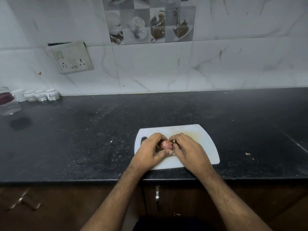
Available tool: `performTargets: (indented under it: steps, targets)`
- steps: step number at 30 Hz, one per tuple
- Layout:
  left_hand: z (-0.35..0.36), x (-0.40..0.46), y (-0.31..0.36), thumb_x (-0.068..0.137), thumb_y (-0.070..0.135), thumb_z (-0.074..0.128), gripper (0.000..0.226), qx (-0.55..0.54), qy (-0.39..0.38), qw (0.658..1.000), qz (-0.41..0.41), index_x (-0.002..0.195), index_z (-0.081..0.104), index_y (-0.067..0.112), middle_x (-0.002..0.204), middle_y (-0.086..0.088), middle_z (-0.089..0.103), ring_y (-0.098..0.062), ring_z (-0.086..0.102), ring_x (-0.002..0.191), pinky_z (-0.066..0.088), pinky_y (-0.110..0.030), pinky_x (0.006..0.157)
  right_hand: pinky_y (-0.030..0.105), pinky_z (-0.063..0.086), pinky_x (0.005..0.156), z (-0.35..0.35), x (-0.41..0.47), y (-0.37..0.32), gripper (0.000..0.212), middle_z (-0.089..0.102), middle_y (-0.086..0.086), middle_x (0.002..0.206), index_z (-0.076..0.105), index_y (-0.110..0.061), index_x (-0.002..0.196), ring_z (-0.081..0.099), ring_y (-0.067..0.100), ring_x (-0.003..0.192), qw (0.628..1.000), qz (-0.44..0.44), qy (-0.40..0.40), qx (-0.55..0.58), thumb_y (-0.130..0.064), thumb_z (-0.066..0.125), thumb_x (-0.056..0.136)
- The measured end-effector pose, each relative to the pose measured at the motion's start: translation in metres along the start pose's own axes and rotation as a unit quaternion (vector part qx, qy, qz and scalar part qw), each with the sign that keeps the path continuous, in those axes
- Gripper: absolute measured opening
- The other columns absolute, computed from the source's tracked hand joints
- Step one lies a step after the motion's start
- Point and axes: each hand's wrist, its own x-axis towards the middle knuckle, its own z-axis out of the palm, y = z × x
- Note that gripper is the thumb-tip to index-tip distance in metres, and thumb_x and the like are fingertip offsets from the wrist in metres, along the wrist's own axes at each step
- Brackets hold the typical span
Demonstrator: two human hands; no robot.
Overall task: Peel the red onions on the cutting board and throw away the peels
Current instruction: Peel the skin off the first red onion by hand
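Note:
A small red onion (165, 144) shows between both hands, just above a white cutting board (205, 144) on the black counter. My left hand (150, 149) curls round the onion's left side, thumb under it. My right hand (186, 150) grips its right side, and its fingertips pinch at a bit of dry peel at the onion's top right. Most of the onion is hidden by the fingers. No other onion is visible on the board.
The black counter (83, 139) stretches wide on both sides. White cups (41, 95) and a glass jar (8, 104) stand at the far left by the tiled wall. A few peel scraps (247, 153) lie right of the board. Cabinet doors with a handle (157, 198) sit below.

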Motion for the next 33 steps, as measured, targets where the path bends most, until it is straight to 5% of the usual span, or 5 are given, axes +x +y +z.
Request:
performTargets:
  steps: [11, 25, 30, 33]
  targets:
    - [-0.0007, 0.0006, 0.0005, 0.08, 0.033, 0.087, 0.032, -0.037, 0.004, 0.999, -0.032, 0.101, 0.066, 0.021, 0.093, 0.01, 0.068, -0.009, 0.063, 0.087, 0.05, -0.019, 0.075, 0.009, 0.039, 0.066, 0.0012, -0.0016, 0.0018, 0.018, 0.056, -0.021, 0.099, 0.06, -0.025, 0.109, 0.053, 0.0, 0.084, 0.999, 0.02, 0.025, 0.017, -0.037, 0.067, 0.097]
    - [-0.0027, 0.0004, 0.0054, 0.079, 0.032, 0.088, 0.036, -0.033, -0.011, 0.998, -0.05, 0.103, 0.064, 0.019, 0.097, 0.013, 0.067, 0.001, 0.06, 0.089, 0.044, -0.011, 0.076, 0.024, 0.051, 0.068, 0.0008, 0.0005, -0.0008, 0.008, 0.059, -0.014, 0.091, 0.059, -0.023, 0.09, 0.057, 0.005, 0.081, 0.997, 0.07, 0.021, 0.015, -0.024, 0.066, 0.095]
    - [-0.004, -0.0001, 0.0056, 0.079, 0.034, 0.088, 0.036, -0.039, -0.003, 0.997, -0.068, 0.102, 0.063, 0.022, 0.097, 0.013, 0.067, 0.0, 0.059, 0.088, 0.045, -0.013, 0.075, 0.013, 0.039, 0.061, 0.0031, 0.0069, 0.0057, 0.014, 0.057, -0.011, 0.088, 0.054, -0.024, 0.087, 0.054, 0.004, 0.075, 0.987, 0.153, 0.04, 0.02, -0.02, 0.06, 0.1]
    - [-0.0033, 0.0, 0.0039, 0.077, 0.035, 0.089, 0.038, -0.05, -0.003, 0.996, -0.073, 0.101, 0.063, 0.022, 0.095, 0.012, 0.069, -0.004, 0.061, 0.087, 0.049, -0.018, 0.076, 0.013, 0.043, 0.072, 0.0035, 0.0062, 0.0059, 0.013, 0.062, -0.012, 0.099, 0.065, -0.022, 0.103, 0.058, 0.002, 0.084, 0.992, 0.119, 0.021, 0.049, -0.03, 0.055, 0.104]
